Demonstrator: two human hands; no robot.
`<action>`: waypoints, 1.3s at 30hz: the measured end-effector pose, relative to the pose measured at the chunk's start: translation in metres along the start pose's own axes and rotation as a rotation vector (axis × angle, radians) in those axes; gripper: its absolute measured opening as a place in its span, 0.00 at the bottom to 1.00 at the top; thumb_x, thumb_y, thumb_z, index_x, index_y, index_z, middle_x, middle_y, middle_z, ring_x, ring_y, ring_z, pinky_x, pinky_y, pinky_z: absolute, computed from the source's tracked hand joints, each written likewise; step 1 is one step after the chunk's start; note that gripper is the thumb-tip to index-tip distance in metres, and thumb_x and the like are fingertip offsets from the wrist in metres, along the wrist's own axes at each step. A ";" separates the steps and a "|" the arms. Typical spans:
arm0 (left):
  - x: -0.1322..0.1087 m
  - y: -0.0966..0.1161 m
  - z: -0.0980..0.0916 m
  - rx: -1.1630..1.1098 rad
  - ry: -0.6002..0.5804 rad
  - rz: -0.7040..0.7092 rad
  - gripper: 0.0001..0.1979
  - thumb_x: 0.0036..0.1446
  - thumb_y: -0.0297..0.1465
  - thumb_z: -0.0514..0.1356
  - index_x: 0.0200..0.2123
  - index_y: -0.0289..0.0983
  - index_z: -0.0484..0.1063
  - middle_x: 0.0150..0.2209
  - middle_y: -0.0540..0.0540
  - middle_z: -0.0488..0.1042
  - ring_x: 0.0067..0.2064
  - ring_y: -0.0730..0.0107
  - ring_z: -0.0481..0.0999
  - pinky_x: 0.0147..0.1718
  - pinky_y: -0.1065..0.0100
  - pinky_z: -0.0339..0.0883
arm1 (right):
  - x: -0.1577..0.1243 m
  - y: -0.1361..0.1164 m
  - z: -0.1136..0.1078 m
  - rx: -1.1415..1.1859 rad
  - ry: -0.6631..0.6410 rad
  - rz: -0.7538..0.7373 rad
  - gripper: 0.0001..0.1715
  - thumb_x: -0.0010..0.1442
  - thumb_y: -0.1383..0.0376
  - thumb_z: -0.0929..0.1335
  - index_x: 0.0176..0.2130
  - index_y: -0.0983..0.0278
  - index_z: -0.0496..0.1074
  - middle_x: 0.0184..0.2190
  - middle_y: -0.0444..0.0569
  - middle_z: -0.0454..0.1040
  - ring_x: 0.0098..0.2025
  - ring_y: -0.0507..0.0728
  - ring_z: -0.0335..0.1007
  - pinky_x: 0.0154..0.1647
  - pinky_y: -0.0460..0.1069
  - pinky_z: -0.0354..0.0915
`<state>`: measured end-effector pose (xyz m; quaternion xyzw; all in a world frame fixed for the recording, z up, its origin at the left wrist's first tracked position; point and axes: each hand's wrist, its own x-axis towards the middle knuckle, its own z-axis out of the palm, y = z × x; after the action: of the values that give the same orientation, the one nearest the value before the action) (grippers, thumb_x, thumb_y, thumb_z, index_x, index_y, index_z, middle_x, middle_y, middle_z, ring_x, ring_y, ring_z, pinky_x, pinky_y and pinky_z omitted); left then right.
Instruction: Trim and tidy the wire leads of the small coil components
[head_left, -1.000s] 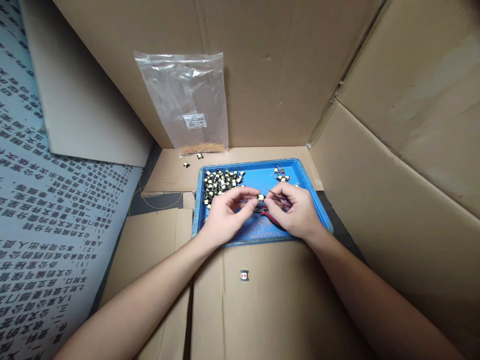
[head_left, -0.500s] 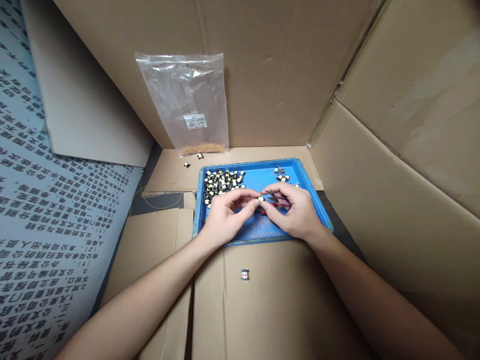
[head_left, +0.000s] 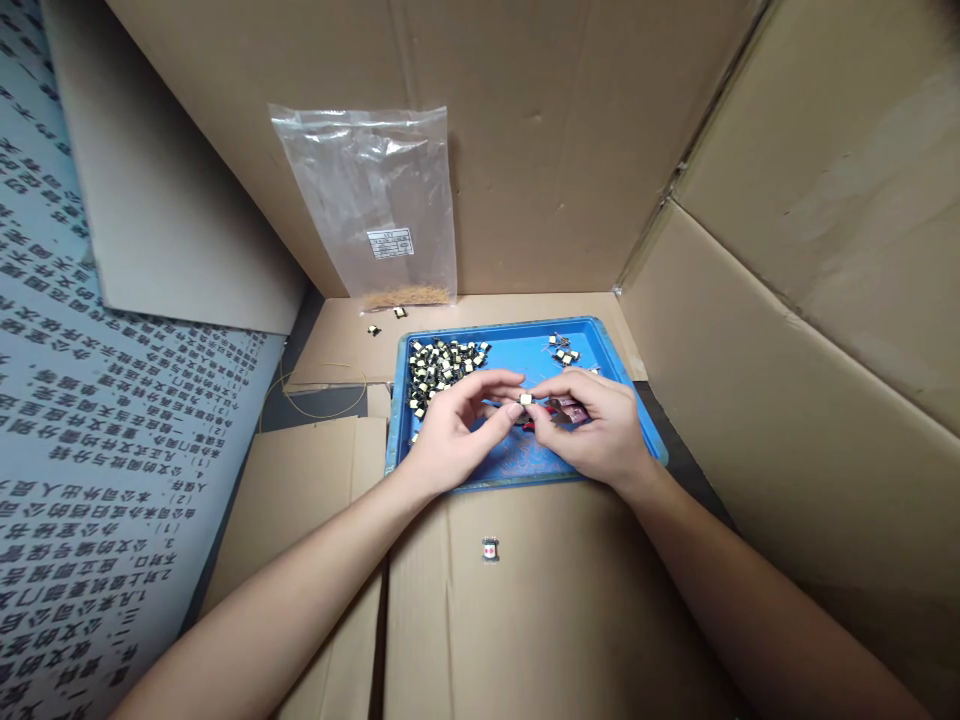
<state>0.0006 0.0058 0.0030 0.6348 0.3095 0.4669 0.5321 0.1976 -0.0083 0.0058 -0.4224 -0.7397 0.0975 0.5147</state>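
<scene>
Over a blue tray (head_left: 600, 345) my left hand (head_left: 454, 430) pinches a small yellow-and-black component (head_left: 526, 399) between thumb and fingertips. My right hand (head_left: 596, 425) meets it from the right and grips a small red-handled tool (head_left: 559, 408) whose tip touches the component. A heap of several like components (head_left: 442, 365) lies in the tray's far left part. A smaller cluster (head_left: 564, 350) sits near the tray's far right corner.
A clear plastic bag (head_left: 375, 205) with a label leans on the back cardboard wall. One small part with red dots (head_left: 489, 548) lies on the cardboard in front of the tray. Two stray components (head_left: 373, 329) lie behind the tray. Cardboard walls enclose back and right.
Both hands stayed over the tray and shifted only slightly. The right hand's fingers turned and closed lower over the tool; the component remains pinched between the hands.
</scene>
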 end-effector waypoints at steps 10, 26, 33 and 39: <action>0.004 -0.001 -0.001 0.038 0.110 -0.064 0.15 0.64 0.39 0.68 0.49 0.37 0.79 0.44 0.41 0.83 0.44 0.65 0.82 0.44 0.66 0.76 | -0.002 0.006 -0.001 0.013 -0.107 0.039 0.20 0.60 0.66 0.73 0.53 0.59 0.76 0.34 0.46 0.79 0.32 0.56 0.75 0.36 0.52 0.70; 0.033 0.011 -0.090 1.049 0.420 -0.024 0.09 0.68 0.34 0.59 0.46 0.38 0.77 0.47 0.40 0.84 0.49 0.52 0.82 0.51 0.55 0.72 | 0.008 0.023 -0.009 0.020 0.250 0.407 0.14 0.66 0.61 0.70 0.50 0.62 0.77 0.29 0.44 0.73 0.29 0.55 0.70 0.33 0.50 0.69; 0.033 0.002 -0.092 1.040 0.450 -0.034 0.17 0.73 0.38 0.53 0.57 0.38 0.73 0.56 0.37 0.81 0.58 0.48 0.78 0.58 0.51 0.68 | 0.006 0.030 -0.010 -0.082 0.237 0.361 0.14 0.66 0.62 0.70 0.50 0.62 0.78 0.39 0.51 0.83 0.36 0.60 0.80 0.41 0.54 0.76; 0.033 -0.002 -0.099 1.183 0.314 0.046 0.17 0.69 0.28 0.50 0.48 0.37 0.79 0.59 0.38 0.79 0.62 0.49 0.74 0.66 0.47 0.62 | 0.007 0.038 -0.011 -0.109 0.242 0.415 0.14 0.67 0.60 0.69 0.49 0.61 0.78 0.43 0.53 0.84 0.39 0.62 0.81 0.43 0.56 0.74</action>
<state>-0.0783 0.0744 0.0093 0.7527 0.5775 0.3151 0.0272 0.2265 0.0177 -0.0064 -0.6009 -0.5743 0.1098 0.5450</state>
